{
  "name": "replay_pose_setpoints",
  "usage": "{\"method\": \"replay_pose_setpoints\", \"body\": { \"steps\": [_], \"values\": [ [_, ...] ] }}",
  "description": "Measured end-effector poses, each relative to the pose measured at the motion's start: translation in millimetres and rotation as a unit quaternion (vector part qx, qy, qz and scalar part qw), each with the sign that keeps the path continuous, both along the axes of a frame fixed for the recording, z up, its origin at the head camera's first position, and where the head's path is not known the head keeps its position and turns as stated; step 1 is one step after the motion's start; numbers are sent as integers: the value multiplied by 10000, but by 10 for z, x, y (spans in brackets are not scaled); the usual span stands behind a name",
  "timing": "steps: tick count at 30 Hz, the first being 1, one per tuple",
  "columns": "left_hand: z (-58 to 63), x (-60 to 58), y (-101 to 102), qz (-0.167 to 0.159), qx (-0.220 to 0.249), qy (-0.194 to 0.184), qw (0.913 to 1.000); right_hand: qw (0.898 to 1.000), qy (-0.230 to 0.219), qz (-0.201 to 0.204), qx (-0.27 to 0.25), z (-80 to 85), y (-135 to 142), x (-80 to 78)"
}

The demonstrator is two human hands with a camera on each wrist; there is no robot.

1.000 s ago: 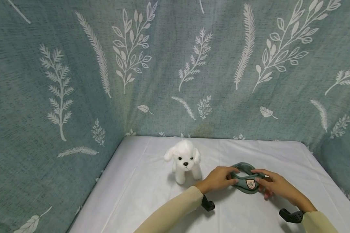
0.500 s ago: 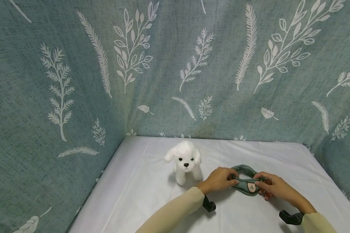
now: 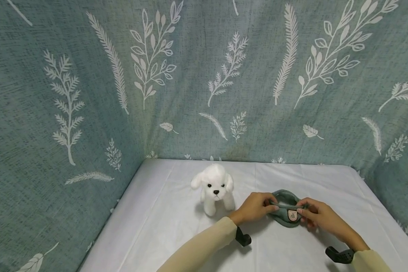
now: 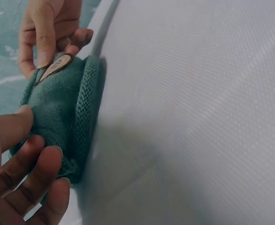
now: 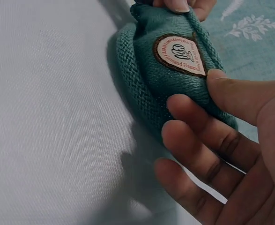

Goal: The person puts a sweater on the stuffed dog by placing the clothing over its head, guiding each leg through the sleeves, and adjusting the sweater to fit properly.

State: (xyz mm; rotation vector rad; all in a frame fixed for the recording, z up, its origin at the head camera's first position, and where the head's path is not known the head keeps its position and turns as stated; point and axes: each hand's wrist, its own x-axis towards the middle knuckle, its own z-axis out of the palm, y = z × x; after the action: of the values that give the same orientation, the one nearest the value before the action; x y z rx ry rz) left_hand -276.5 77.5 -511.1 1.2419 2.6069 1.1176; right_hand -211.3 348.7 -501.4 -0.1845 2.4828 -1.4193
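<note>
A small green knitted garment (image 3: 285, 220) with rolled edges forms a loop on the right half of the table. On its near side is a pale shield-shaped patch (image 5: 180, 55) with a dark border and red lettering. My left hand (image 3: 255, 207) pinches the near rim at the left, thumb on the outside. At the patch side, my right hand (image 3: 321, 216) pinches the same rim between thumb and fingers; its other fingers lie along the knit in the right wrist view. The rim runs nearly straight between both hands, and the loop's opening shows behind it.
Left of my hands stands a white plush dog (image 3: 215, 189), facing me. A white cloth (image 3: 163, 234) covers the table. Green fabric with white leaf prints (image 3: 204, 75) hangs behind and along the sides.
The garment's near rim has been drawn straighter between my hands. My right index finger has come off the far part of the loop to the near rim. The plush dog has stayed put.
</note>
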Motion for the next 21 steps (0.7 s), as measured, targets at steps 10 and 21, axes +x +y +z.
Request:
{"method": "replay_pose_setpoints", "body": {
  "steps": [10, 21],
  "values": [
    [35, -11, -23, -15, 419, -172, 9990, 9996, 130, -103, -223, 19, -18, 12],
    [99, -12, -14, 20, 613, -306, 9976, 9991, 290, -138, -291, 124, -21, 63]
  ]
}}
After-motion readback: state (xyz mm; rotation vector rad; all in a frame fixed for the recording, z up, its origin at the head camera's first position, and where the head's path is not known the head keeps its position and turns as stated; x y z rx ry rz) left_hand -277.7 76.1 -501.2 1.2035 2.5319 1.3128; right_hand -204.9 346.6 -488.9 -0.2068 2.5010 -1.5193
